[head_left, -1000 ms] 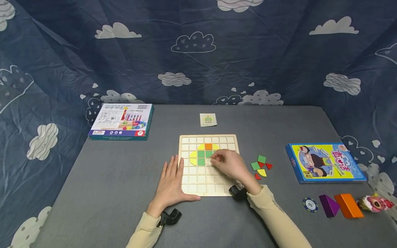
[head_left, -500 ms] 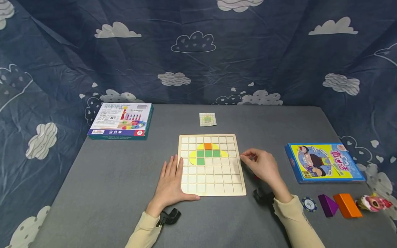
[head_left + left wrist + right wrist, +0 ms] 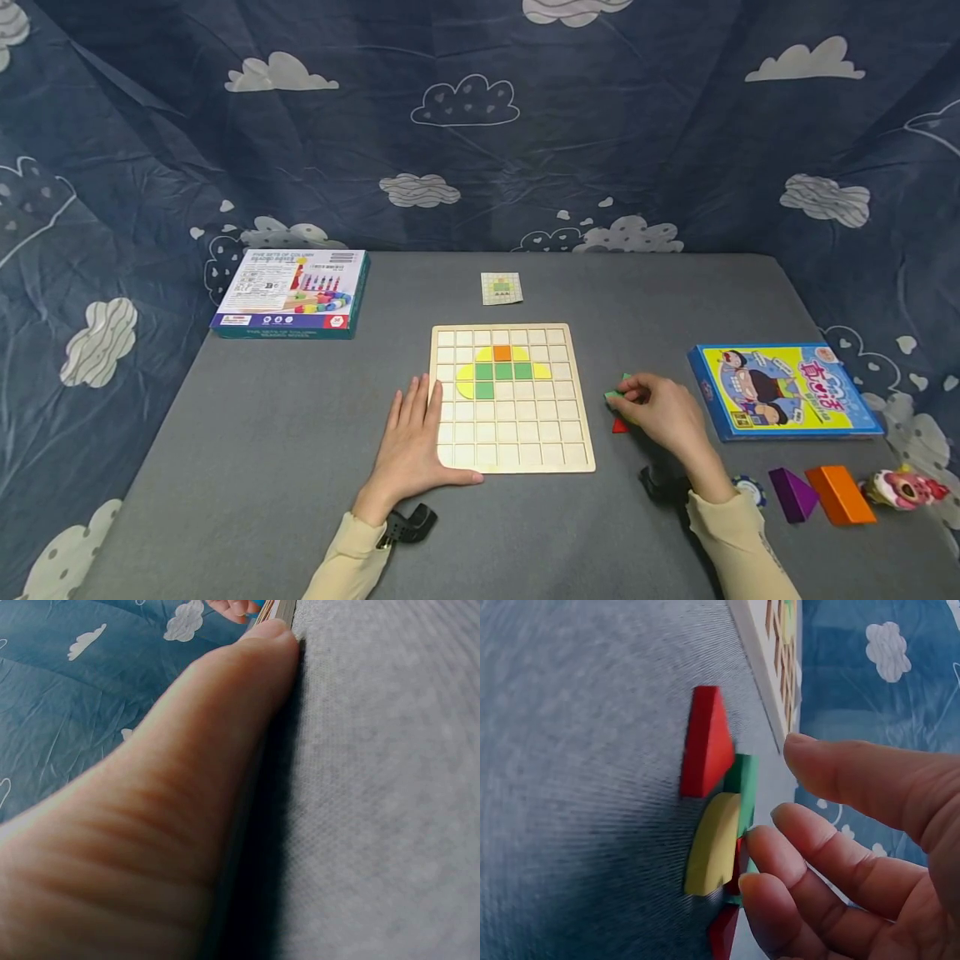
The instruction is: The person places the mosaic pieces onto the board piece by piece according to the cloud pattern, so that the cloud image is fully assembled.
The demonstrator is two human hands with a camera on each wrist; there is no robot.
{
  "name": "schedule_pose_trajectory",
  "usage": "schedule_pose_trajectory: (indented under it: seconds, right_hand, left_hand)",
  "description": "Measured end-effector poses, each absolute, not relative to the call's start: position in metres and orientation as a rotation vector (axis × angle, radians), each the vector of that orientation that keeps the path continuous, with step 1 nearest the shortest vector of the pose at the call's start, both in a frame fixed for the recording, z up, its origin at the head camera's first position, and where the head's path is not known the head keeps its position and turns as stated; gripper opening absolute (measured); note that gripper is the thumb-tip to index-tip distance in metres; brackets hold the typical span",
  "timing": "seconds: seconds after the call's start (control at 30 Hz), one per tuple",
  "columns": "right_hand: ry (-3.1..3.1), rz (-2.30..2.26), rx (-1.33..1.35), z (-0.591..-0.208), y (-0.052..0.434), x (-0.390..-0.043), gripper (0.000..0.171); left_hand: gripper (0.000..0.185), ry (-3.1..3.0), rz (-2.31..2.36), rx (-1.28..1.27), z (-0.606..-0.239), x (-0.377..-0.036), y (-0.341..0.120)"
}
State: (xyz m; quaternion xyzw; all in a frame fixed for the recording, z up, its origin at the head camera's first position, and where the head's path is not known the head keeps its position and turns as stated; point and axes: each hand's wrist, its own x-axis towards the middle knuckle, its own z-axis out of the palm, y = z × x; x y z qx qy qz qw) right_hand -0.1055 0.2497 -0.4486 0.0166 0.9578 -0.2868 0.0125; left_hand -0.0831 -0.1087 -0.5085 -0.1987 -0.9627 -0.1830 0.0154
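Note:
A pale wooden grid board (image 3: 517,432) lies at the middle of the table. On it sit an orange square (image 3: 502,353), several green squares (image 3: 503,371) and several yellow quarter-circle pieces (image 3: 542,372). My left hand (image 3: 415,442) rests flat along the board's left edge, fingers straight, thumb at the front edge. To the right of the board, my right hand (image 3: 667,417) hovers over loose tiles, thumb and fingers apart with nothing between them. Under it are a green tile (image 3: 613,398), red triangles (image 3: 705,742) and a yellow quarter-circle tile (image 3: 712,847), partly hidden in the head view.
A small pattern card (image 3: 501,288) lies behind the board. One box (image 3: 288,292) is at the back left, a blue box (image 3: 783,392) at the right. Front right are a poker chip (image 3: 757,490), a purple block (image 3: 792,495), an orange block (image 3: 842,496) and a figurine (image 3: 905,487).
My right hand has left the board and moved right to the loose tiles, uncovering a green square and a yellow piece on the grid. The left hand has stayed put.

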Motion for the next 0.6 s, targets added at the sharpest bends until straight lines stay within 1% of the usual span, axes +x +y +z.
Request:
schedule_pose_trajectory:
  seconds: [0.6]
  right_hand:
    - [2.987,-0.763,0.18,-0.4534,0.249,-0.106,0.033]
  left_hand:
    - [0.139,-2.993,-0.561,-0.616,-0.5086,-0.083,-0.1086]
